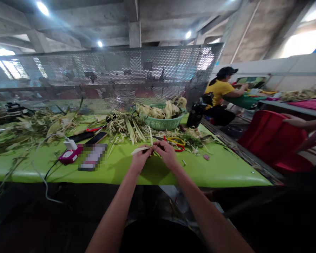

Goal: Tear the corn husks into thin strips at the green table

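Observation:
Over the green tabletop [200,172], my left hand [140,160] and my right hand [167,154] meet with their fingertips close together. Both pinch pale husk strips. One husk strip [151,135] stands up between the fingers, and a wider piece of husk [138,150] sticks out leftward from my left hand. The exact point where the strips cross is hidden by the fingers. Just beyond my right hand lie scissors with yellow handles [177,141] and a red-handled pair [179,150]. A green basket [163,123] of dried husks stands behind them.
Loose husk scraps [126,126] and a leafy heap [42,123] cover the table's back and left. A purple power socket [68,154] with cables and a phone [97,138] lie left. A black bottle [195,114] stands right. Beyond are a red chair [274,137] and a seated person [221,89].

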`<state>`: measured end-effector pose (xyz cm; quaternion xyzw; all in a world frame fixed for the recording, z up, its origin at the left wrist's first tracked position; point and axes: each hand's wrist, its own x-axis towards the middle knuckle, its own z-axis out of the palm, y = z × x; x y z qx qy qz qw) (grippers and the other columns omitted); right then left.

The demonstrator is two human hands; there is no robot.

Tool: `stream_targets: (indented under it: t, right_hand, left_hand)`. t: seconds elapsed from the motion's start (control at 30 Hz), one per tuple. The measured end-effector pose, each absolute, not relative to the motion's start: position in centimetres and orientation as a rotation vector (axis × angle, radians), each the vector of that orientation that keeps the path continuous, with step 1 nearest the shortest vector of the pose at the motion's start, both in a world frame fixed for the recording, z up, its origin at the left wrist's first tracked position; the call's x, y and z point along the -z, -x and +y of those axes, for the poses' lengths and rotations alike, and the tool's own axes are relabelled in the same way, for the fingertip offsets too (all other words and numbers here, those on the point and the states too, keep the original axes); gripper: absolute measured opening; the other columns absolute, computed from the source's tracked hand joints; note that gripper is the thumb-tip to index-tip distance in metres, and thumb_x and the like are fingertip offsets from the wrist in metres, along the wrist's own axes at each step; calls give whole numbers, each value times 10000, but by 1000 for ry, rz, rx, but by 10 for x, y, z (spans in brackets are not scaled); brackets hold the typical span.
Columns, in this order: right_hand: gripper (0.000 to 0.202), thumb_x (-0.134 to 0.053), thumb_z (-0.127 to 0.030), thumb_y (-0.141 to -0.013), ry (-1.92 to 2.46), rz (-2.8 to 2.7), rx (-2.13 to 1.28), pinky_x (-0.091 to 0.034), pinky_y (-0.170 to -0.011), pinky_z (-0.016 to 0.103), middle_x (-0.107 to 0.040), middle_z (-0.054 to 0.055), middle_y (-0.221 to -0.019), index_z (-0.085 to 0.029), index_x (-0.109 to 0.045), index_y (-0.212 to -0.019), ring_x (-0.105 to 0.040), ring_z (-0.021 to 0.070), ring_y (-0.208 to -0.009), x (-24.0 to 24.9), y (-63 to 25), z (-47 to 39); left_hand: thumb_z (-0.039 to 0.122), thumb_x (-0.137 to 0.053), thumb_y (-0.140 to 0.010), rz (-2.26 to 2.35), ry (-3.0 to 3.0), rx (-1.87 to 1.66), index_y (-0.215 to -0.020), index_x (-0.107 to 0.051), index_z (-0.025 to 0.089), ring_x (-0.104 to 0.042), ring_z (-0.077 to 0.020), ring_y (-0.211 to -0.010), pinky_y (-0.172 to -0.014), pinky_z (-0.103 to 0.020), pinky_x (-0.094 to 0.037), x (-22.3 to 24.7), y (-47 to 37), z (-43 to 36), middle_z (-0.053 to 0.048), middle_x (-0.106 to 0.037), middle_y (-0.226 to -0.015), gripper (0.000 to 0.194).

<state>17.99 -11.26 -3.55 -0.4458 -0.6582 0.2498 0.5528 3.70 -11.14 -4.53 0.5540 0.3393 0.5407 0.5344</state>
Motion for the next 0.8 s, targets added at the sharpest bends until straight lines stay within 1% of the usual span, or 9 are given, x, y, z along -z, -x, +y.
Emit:
stream_targets:
  t: [0.1,0.23,0.37,0.47,0.53,0.63,0.7,0.73,0.8]
  right_hand:
    - [189,-614,-374,-781,1015,-1479,-692,-424,-628,267,-577,-1,-699,-187,-600,-765,-523,149,-662,33,-180,-113]
    - [182,-610,-370,-785,990,-1446,-739,-398,-587,255,-545,-19,-663,-193,-584,-751,-489,136,-625,35,-179,-113]
    - [173,-607,-349,-795,984,-1521,-610,-403,-614,262,-549,-8,-674,-192,-581,-727,-494,144,-653,38,-180,-110]
    - [172,-609,-333,-798,1029,-1554,-471,-414,-644,269,-546,1,-686,-189,-591,-706,-505,151,-675,37,-180,-110]
    - [165,-597,-334,-810,1041,-1570,-424,-429,-670,276,-565,13,-729,-188,-614,-735,-520,156,-700,33,-180,-111]
    - [193,-562,-351,-841,1024,-1501,-378,-458,-680,281,-577,50,-952,-198,-628,-938,-538,145,-720,28,-179,-114]
    - [227,-568,-362,-841,1009,-1425,-336,-471,-663,274,-540,66,-1052,-206,-595,-1003,-544,134,-717,27,-180,-117]
    - [211,-582,-364,-833,1010,-1416,-313,-472,-656,272,-539,64,-1035,-203,-590,-970,-545,135,-713,27,-179,-118]
    - [164,-597,-355,-826,1033,-1479,-284,-467,-658,276,-565,46,-914,-198,-584,-869,-548,148,-711,29,-179,-120]
  left_hand:
    - [445,-615,-758,788,-1319,-1250,-756,-590,169,-488,-111,-647,-643,-237,-370,43,-37,-115,12,-573,-677,278]
    - [454,-617,-751,786,-1359,-1242,-737,-582,173,-464,-107,-616,-613,-238,-354,45,-38,-112,19,-551,-645,283]
    - [392,-641,-740,743,-1385,-1218,-714,-581,167,-452,-99,-614,-601,-228,-350,48,-38,-108,25,-516,-627,234]
    - [397,-647,-735,737,-1429,-1177,-704,-599,163,-462,-98,-595,-577,-226,-352,47,-37,-108,16,-536,-622,241]
    - [420,-658,-724,746,-1400,-1167,-741,-619,162,-494,-106,-594,-573,-229,-371,47,-37,-109,1,-571,-630,261]
    - [421,-706,-680,734,-1239,-1219,-822,-619,164,-559,-122,-629,-598,-230,-414,45,-37,-111,-16,-622,-668,306]
    - [411,-725,-664,723,-1117,-1267,-842,-602,163,-578,-121,-631,-600,-228,-426,45,-36,-111,-25,-646,-700,329]
    - [411,-724,-666,718,-1065,-1287,-853,-594,164,-580,-118,-623,-590,-226,-425,45,-36,-111,-30,-655,-717,337]
    - [414,-720,-671,704,-987,-1311,-882,-585,167,-579,-114,-605,-565,-222,-417,45,-35,-110,-30,-662,-738,351]
